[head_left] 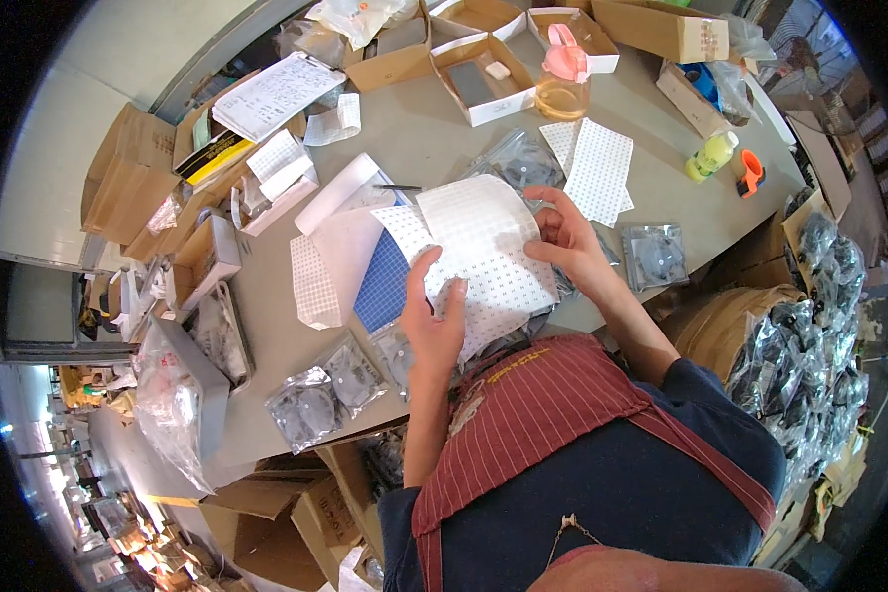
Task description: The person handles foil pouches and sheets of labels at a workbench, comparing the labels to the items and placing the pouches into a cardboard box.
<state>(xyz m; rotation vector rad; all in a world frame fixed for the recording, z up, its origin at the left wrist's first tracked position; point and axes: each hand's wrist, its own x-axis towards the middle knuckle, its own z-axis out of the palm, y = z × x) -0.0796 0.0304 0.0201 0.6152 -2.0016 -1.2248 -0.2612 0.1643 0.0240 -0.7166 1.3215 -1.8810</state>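
The left hand point(434, 324) and right hand point(570, 240) pinch a curled white patterned sheet point(493, 281) at opposite sides, just right of the blue mat point(389, 281). On the tabletop point(659, 116), bagged parts point(308, 403) lie on the mat's near side; a pink-lidded bottle point(562, 91) stands beyond it.

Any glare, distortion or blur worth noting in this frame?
Head view: fisheye curvature bends the table edges, with black filling the corners; highlights glint off the plastic bags at right; bright light washes out part of the lower-left background; the patterned sheet, left hand and right hand look fairly sharp.
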